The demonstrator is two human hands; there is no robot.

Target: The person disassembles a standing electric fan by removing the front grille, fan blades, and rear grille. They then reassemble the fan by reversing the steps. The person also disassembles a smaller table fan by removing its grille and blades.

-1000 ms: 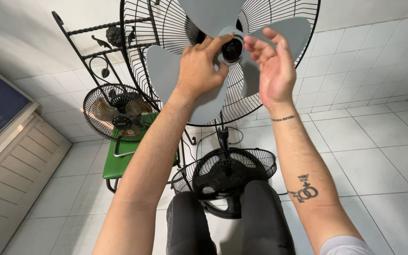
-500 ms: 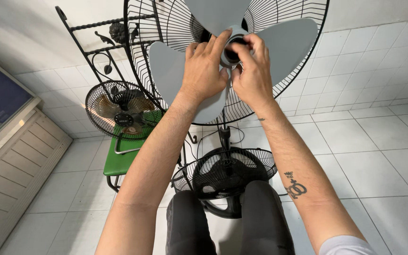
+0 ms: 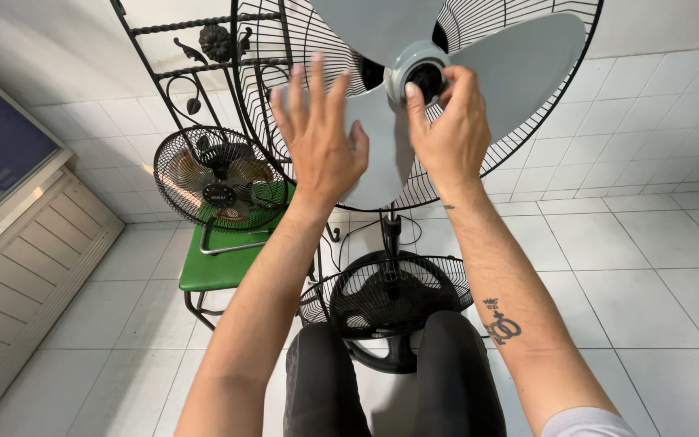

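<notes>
fan (image 3: pixel 519 65): upright before me, front guard off, rear cage and grey blades bare.
hub cap (image 3: pixel 422 74): on the blade centre, not yet off.
right hand (image 3: pixel 446 133): my fingers (image 3: pixel 411 101) pinched round the cap.
left hand (image 3: pixel 321 142): open, spread, holding nothing, just before a blade.
change: half a second ago my left hand was also at the hub; now drawn back.
spare guard (image 3: pixel 390 295): on the floor by my knees.

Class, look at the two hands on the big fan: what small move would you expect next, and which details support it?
Probably the right hand gives the hub cap another turn. Its fingertips pinch the cap at the centre of the grey blades, while the left hand lies open and flat against the lower blade, apparently steadying it. With the front guard off and lying on the floor, the hub is reachable.
</notes>
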